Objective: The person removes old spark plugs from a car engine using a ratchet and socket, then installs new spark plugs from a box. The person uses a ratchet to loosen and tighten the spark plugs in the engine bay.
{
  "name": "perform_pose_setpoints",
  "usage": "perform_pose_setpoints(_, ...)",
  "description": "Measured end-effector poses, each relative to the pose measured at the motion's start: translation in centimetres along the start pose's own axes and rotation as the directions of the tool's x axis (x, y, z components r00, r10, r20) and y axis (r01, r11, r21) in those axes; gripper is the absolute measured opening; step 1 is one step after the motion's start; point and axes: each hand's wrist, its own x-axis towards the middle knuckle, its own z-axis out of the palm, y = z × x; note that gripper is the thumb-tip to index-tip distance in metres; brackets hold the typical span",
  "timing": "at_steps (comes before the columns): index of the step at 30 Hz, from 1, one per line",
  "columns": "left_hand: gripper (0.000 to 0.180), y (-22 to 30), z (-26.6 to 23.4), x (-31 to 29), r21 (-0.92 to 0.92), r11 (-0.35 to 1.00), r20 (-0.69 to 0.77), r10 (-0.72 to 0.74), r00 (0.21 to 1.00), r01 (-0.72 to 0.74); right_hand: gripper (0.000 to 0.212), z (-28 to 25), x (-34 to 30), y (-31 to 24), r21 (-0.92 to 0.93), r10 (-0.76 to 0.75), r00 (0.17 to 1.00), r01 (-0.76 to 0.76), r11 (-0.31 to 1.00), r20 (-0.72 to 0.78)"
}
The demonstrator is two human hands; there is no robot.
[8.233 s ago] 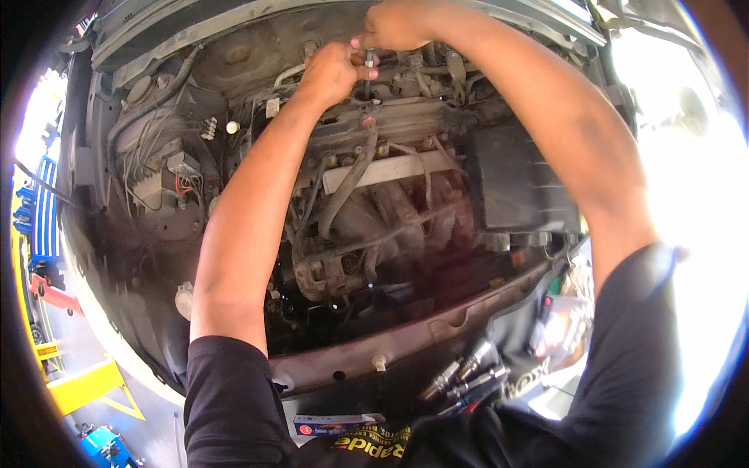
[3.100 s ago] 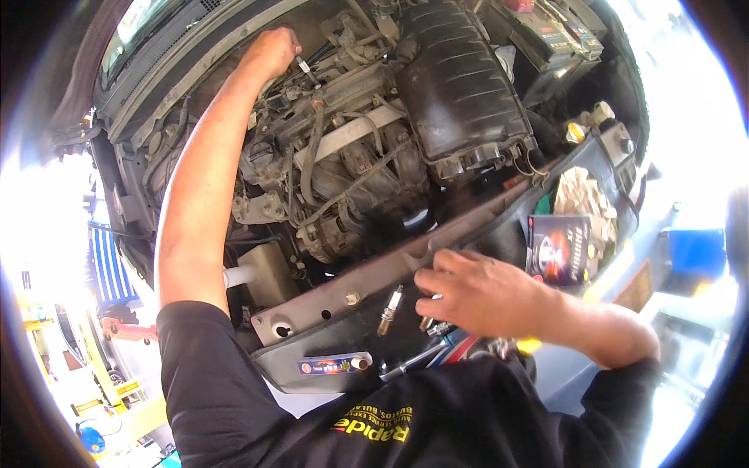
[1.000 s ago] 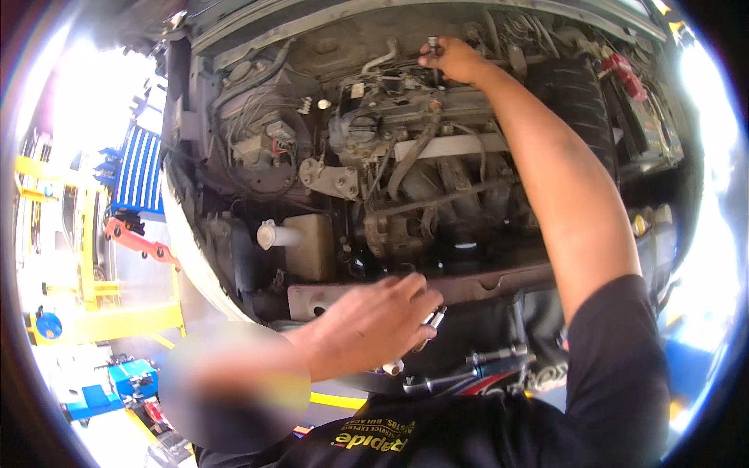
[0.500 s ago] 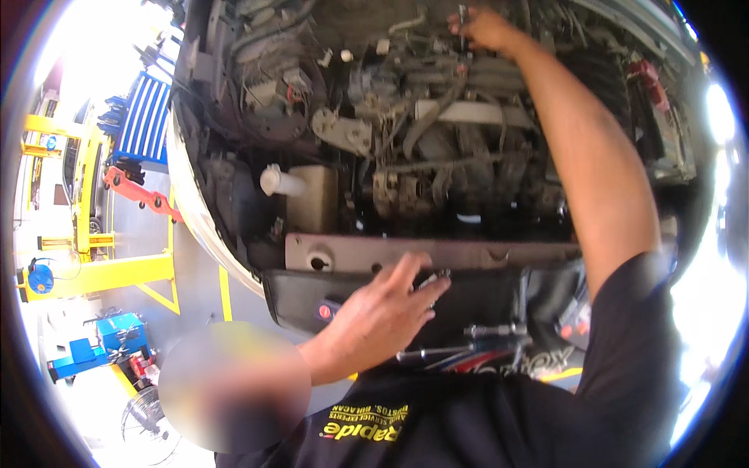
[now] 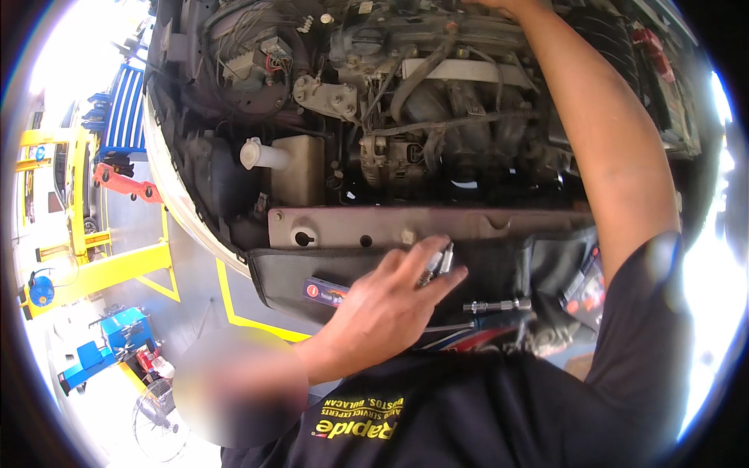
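My left hand [image 5: 382, 304] hovers over a black fender cover [image 5: 273, 274] at the front of an open engine bay. Its thumb and fingers close around small silver metal pieces that look like spark plugs [image 5: 443, 261]. A small printed box [image 5: 324, 292] lies on the cover just beside that hand. My right arm reaches far across the engine [image 5: 468, 101]. Only part of my right hand [image 5: 511, 5] shows at the upper edge, so its fingers and anything in them are cut off.
A chrome socket extension [image 5: 498, 305] lies on the cover, with a printed package [image 5: 583, 295] farther right. A cream reservoir with a white cap [image 5: 300, 168] stands behind the front panel [image 5: 452, 225]. Yellow lift arms [image 5: 117, 273] and a blue-striped cabinet [image 5: 125, 109] are at left.
The view has shifted, so the engine sits higher in the picture. My right hand, earlier seen holding an upright metal tool over the engine, is now mostly out of frame. My left keeps its grip.
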Motion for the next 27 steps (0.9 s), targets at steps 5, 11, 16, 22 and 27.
perform_pose_setpoints(5,0.032,0.3,1.2,-0.1,0.056,0.998,-0.034,-0.016,0.999,0.018,0.029,-3.1,-0.8,-1.3,0.494,0.574,0.716,-0.694,0.523,0.397)
perform_pose_setpoints(11,0.033,-0.4,1.3,-0.8,0.07,0.992,-0.148,-0.098,0.984,0.11,0.03,-1.5,0.2,-2.0,-0.026,0.28,0.952,-0.279,0.96,0.124)
perform_pose_setpoints(16,0.037,-0.5,0.9,-0.9,0.088,0.992,-0.177,-0.076,0.981,0.093,0.032,-3.0,0.0,-1.9,-0.105,0.097,0.981,-0.08,0.991,0.168)
perform_pose_setpoints(22,0.034,-2.0,-1.3,-1.8,-0.12,0.977,-0.215,-0.198,0.956,0.175,0.037,-4.6,-0.1,-4.1,0.63,0.671,0.672,-0.676,0.382,0.314)
perform_pose_setpoints(27,0.029,-4.6,-3.6,-2.6,-0.251,0.911,-0.342,-0.4,0.85,0.327,0.039,-2.2,-0.8,-0.4,0.461,-0.034,0.997,0.061,0.885,-0.065)
